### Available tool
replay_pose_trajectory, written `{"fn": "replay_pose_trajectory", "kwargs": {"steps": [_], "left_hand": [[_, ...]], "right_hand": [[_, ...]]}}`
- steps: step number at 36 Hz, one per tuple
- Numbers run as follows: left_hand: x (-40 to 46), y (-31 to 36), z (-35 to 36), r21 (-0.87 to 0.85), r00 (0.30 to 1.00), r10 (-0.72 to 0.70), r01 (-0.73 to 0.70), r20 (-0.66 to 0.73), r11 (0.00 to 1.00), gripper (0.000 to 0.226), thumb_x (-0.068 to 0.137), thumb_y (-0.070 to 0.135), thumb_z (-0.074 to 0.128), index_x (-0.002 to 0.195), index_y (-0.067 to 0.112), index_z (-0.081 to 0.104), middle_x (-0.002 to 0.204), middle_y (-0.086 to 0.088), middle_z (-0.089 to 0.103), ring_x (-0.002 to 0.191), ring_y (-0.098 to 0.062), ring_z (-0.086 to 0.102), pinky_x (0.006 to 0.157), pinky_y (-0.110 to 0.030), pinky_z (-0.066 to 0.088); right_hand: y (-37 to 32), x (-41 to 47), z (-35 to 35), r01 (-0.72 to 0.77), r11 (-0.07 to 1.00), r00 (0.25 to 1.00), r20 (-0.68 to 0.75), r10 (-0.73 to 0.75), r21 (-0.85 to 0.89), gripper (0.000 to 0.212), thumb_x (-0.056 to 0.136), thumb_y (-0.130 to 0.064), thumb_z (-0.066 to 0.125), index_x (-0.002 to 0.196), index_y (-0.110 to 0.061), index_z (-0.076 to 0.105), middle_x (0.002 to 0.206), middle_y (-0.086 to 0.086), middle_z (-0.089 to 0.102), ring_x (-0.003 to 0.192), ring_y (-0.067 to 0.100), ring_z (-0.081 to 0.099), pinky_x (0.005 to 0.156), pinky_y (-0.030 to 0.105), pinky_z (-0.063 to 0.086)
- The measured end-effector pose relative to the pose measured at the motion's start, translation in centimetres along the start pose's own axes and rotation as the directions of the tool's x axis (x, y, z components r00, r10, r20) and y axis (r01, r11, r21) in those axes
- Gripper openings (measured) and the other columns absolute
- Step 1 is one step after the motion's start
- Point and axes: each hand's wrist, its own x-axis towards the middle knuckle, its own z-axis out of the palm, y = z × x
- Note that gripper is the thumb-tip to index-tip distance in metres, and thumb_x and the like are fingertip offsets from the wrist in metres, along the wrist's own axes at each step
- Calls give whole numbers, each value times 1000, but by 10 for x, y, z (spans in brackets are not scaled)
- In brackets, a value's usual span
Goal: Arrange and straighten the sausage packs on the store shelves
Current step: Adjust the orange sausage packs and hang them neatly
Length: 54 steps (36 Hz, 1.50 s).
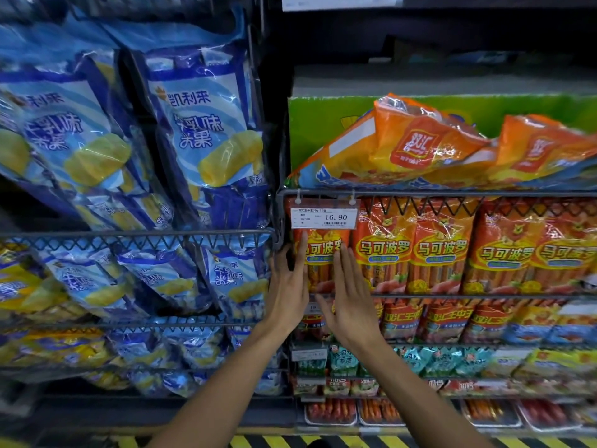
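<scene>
Both hands, left (288,286) and right (349,292), flat-fingered, are pressing leftmost pack (321,253) straight; top packs (420,147) lying askew, undone.

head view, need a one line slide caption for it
Left hand and right hand flat against the leftmost sausage pack under the 16.90 price tag.

Dark wire shelving (452,193) with zigzag front rails fills the view under dim store light, blue snack bags (200,124) hanging at left, a green carton (323,114) far right, and yellow-black hazard striping (290,442) edging the near floor.
</scene>
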Motion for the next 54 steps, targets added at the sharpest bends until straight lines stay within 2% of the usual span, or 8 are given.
{"fn": "replay_pose_trajectory", "kwargs": {"steps": [4, 8, 16, 20, 30, 41, 47, 54], "left_hand": [[-6, 1, 0, -9, 997, 52, -52, -59, 999, 79, 104, 11, 48, 163, 33, -1, 170, -10, -3, 156, -36, 12, 108, -44, 47], [-25, -8, 4, 16, 966, 248, -247, -70, 969, 69, 100, 2, 53, 161, 12, 21, 171, -7, 6, 158, -30, 8, 123, -52, 28], [-28, -12, 6, 139, 966, 255, -259, 52, 956, 65, 108, 23, 44, 163, 14, 11, 172, -4, -3, 158, -26, -2, 127, -50, 11], [-28, -3, 5, 106, 956, 286, -291, 58, 951, 70, 103, 20, 55, 162, 14, 18, 171, -7, 3, 158, -31, -1, 126, -52, 18], [-23, 6, 11, 217, 947, 307, -321, 94, 922, 74, 100, 30, 60, 162, 18, 21, 171, -9, 5, 157, -39, -2, 125, -57, 18], [-23, 7, 14, 155, 955, 286, -294, 71, 943, 77, 96, 27, 66, 161, 22, 24, 171, -6, 6, 157, -36, -4, 124, -61, 16], [-28, 15, 3, 109, 958, 274, -282, 81, 953, 71, 94, 24, 68, 157, 19, 36, 170, -6, 13, 157, -35, 1, 121, -63, 23], [-34, 47, -21, 96, 978, 125, -141, 165, 985, 63, 97, 21, 66, 154, 23, 41, 166, 0, 27, 155, -30, 15, 124, -55, 23]], "right_hand": [[-6, -1, 0, -57, 998, 998, -33, 58, 23, 83, 104, -45, 50, 161, -6, 5, 170, 6, -2, 157, 21, 0, 127, 41, 17], [-4, -7, -2, -6, 997, 998, -54, 10, 81, 79, 103, -36, 56, 160, -6, 12, 170, 6, 5, 157, 22, 6, 127, 41, 16], [9, -10, 3, 3, 1000, 999, -38, -3, -8, 78, 103, -38, 55, 160, -6, 13, 170, 5, 6, 157, 22, 7, 125, 50, 17], [13, -15, 0, -99, 995, 992, -81, 100, 17, 77, 102, -40, 56, 160, -8, 16, 170, 4, 6, 157, 26, 4, 125, 53, 18], [26, -20, -24, -26, 999, 999, 22, 26, 23, 68, 105, -36, 53, 161, -14, 21, 170, 2, 7, 157, 22, 4, 125, 49, 20], [58, -72, -62, -180, 973, 962, 233, 144, 142, 62, 106, -38, 51, 160, -26, 23, 166, -13, 20, 154, 7, 14, 125, 34, 22], [71, -83, -90, -177, 972, 946, 298, 124, 157, 58, 106, -41, 48, 159, -31, 25, 162, -12, 30, 151, 10, 23, 122, 41, 30], [80, -78, -148, -125, 972, 958, 280, 65, 200, 56, 105, -47, 43, 157, -32, 30, 160, -8, 35, 150, 14, 27, 123, 40, 28]]}}
